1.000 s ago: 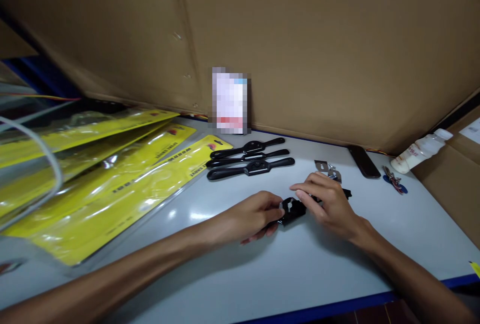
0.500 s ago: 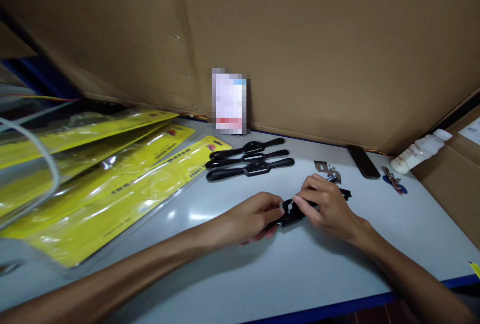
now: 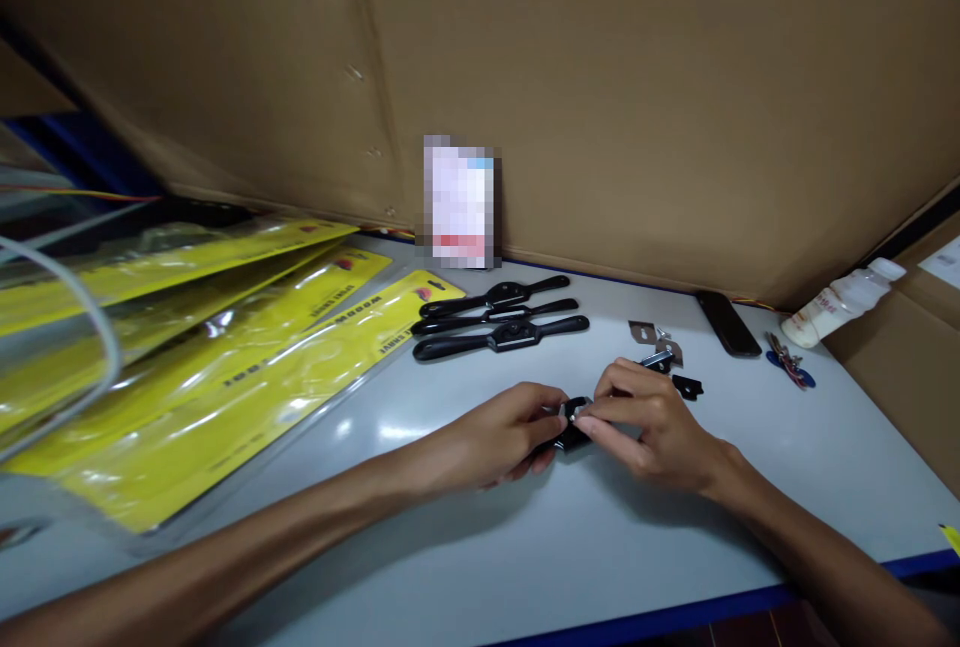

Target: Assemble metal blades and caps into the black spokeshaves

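Note:
My left hand [image 3: 517, 432] is closed around a black spokeshave body [image 3: 574, 439], held low over the table; its ends are hidden by my hands. Thumb and fingers of my right hand [image 3: 649, 422] pinch together at the middle of that body, over a small silvery metal part [image 3: 578, 413] whose shape is mostly covered. Just beyond my right hand lie a flat steel blade [image 3: 643, 332], a second one partly covered, a small screw [image 3: 661, 333], a shiny metal piece [image 3: 658, 360] and a notched black plate [image 3: 688, 387].
Three black spokeshaves [image 3: 514, 334] lie side by side behind my hands. Yellow plastic-covered packages [image 3: 247, 397] pile up at left. A phone [image 3: 727, 323], keys [image 3: 787, 362] and a bottle [image 3: 840, 302] are at right. Cardboard [image 3: 637, 107] walls the back; a blurred card [image 3: 459, 202] leans there.
My right hand has shifted slightly down and left, its fingers now closer over the middle of the spokeshave body. The black plate and shiny piece beyond it show more. My left hand stays put.

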Action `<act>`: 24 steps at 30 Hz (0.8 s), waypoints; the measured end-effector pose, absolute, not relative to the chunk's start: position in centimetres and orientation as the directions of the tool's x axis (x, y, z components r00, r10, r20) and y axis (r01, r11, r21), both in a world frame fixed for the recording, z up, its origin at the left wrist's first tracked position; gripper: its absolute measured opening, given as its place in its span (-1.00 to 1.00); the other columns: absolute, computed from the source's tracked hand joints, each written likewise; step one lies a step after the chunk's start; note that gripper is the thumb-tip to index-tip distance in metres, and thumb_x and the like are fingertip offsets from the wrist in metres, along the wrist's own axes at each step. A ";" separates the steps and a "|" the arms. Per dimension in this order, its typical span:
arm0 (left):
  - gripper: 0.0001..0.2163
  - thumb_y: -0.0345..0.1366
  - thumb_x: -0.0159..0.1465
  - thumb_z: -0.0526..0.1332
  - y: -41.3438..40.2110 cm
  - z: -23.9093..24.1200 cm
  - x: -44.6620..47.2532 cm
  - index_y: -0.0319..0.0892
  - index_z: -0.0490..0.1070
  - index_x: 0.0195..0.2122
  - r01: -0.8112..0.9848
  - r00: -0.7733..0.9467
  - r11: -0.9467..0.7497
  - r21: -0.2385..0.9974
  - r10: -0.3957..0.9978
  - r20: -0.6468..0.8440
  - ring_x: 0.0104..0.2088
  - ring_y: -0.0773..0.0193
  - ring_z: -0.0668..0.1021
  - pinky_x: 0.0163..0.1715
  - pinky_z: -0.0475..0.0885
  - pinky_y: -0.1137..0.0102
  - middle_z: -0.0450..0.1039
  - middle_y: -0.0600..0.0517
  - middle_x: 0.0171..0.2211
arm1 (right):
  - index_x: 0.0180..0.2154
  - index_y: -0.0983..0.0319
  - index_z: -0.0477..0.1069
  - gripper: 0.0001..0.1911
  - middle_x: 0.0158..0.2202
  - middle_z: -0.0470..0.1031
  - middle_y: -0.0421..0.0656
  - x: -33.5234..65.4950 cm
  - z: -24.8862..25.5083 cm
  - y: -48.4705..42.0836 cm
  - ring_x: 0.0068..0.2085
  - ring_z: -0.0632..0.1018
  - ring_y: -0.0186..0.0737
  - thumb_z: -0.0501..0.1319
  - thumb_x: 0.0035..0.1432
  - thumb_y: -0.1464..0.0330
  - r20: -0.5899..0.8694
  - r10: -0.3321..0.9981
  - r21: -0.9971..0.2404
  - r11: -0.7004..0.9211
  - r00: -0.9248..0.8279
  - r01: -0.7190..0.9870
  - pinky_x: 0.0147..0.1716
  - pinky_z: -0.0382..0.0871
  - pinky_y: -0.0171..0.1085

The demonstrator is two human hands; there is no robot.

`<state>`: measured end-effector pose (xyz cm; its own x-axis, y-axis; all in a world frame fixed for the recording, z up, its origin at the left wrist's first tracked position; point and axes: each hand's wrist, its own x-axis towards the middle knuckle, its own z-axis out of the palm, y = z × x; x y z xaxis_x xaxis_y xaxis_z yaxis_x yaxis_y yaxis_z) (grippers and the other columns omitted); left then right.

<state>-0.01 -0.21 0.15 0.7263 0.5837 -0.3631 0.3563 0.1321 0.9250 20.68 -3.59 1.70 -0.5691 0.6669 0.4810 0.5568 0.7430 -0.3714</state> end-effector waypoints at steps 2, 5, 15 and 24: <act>-0.68 0.07 0.23 0.13 -0.2 0.2 0.0 -0.09 0.21 -0.39 0.359 0.728 0.126 0.925 0.582 -0.362 -0.73 0.49 0.20 -0.81 0.09 0.56 0.28 0.22 -0.59 | -0.31 0.23 0.60 -0.71 -0.42 0.43 -0.16 20.6 1.7 -3.6 -0.35 0.41 -0.27 0.13 0.40 0.36 0.470 0.674 -0.361 0.736 -0.571 0.572 -0.37 0.27 -0.27; -0.69 0.05 0.25 0.12 -0.3 0.2 -0.1 -0.10 0.22 -0.39 0.365 0.726 0.119 0.923 0.584 -0.363 -0.72 0.48 0.20 -0.80 0.09 0.55 0.29 0.22 -0.58 | -0.31 0.25 0.60 -0.68 -0.41 0.43 -0.13 20.8 1.7 -3.6 -0.35 0.40 -0.25 0.11 0.42 0.36 0.466 0.694 -0.290 0.706 -0.550 0.646 -0.36 0.27 -0.24; -0.72 0.02 0.25 0.12 -0.3 0.2 -0.1 -0.09 0.21 -0.33 0.355 0.729 0.134 0.925 0.579 -0.364 -0.71 0.48 0.19 -0.80 0.09 0.57 0.28 0.23 -0.57 | -0.27 0.26 0.61 -0.66 -0.44 0.40 -0.15 20.8 1.8 -3.7 -0.37 0.39 -0.26 0.09 0.44 0.33 0.433 0.694 -0.268 0.708 -0.575 0.654 -0.37 0.24 -0.25; -0.73 -0.03 0.29 0.10 -0.3 0.4 0.0 -0.12 0.27 -0.17 0.359 0.729 0.126 0.925 0.581 -0.362 -0.71 0.45 0.19 -0.78 0.07 0.55 0.27 0.24 -0.57 | -0.25 0.23 0.60 -0.64 -0.46 0.40 -0.16 20.7 1.7 -3.7 -0.39 0.38 -0.27 0.06 0.46 0.31 0.408 0.703 -0.288 0.705 -0.583 0.648 -0.39 0.23 -0.26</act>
<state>-0.05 -0.28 0.44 0.7288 0.5811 -0.3622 0.3591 0.1261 0.9248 20.72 -3.71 1.71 -0.5829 0.7030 0.4076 0.6482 0.7047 -0.2885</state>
